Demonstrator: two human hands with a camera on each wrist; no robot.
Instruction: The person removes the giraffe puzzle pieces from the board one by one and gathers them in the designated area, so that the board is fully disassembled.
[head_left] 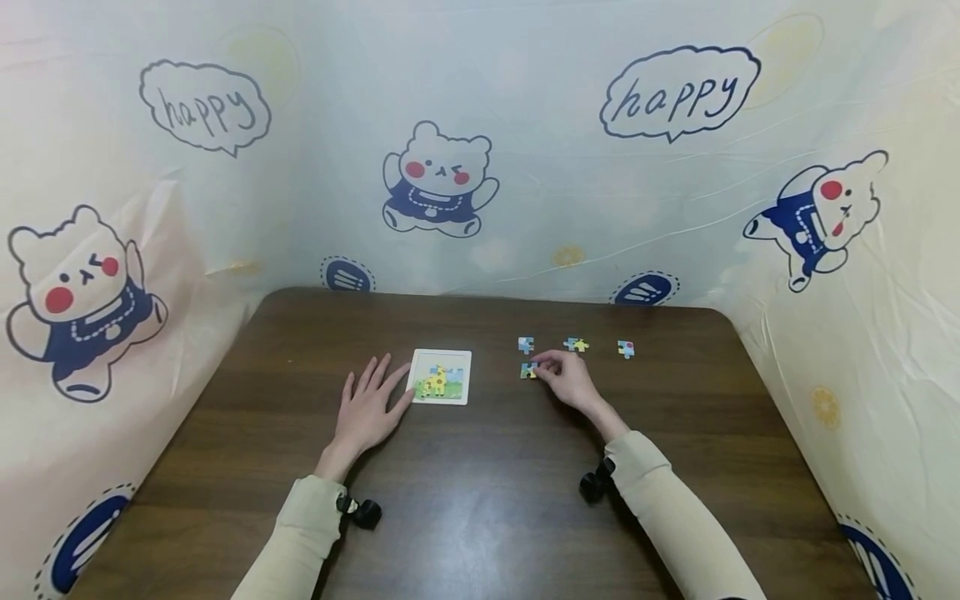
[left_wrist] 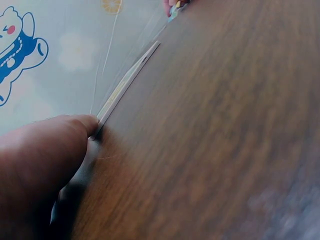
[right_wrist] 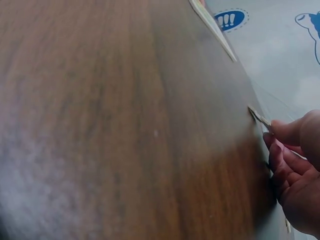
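A white-rimmed square puzzle tray (head_left: 462, 360) lies on the table, with a yellow giraffe picture on green and blue inside it. My left hand (head_left: 367, 417) is spread flat beside it, its thumb and index fingertip at the tray's left edge. In the left wrist view the thumb (left_wrist: 45, 150) touches the tray's thin side. To the right, my right hand (head_left: 570, 383) pinches a green, blue and yellow jigsaw piece (head_left: 527, 371) between thumb and fingers. The right wrist view shows that piece (right_wrist: 257, 115) edge-on, tilted, at the fingertips.
Three loose jigsaw pieces lie beyond the right hand: a blue one (head_left: 525, 343), a yellow-and-blue one (head_left: 576, 344) and a blue one with a red spot (head_left: 626, 349). The brown wooden table (head_left: 480, 517) ends at a printed cloth (head_left: 540, 208) behind.
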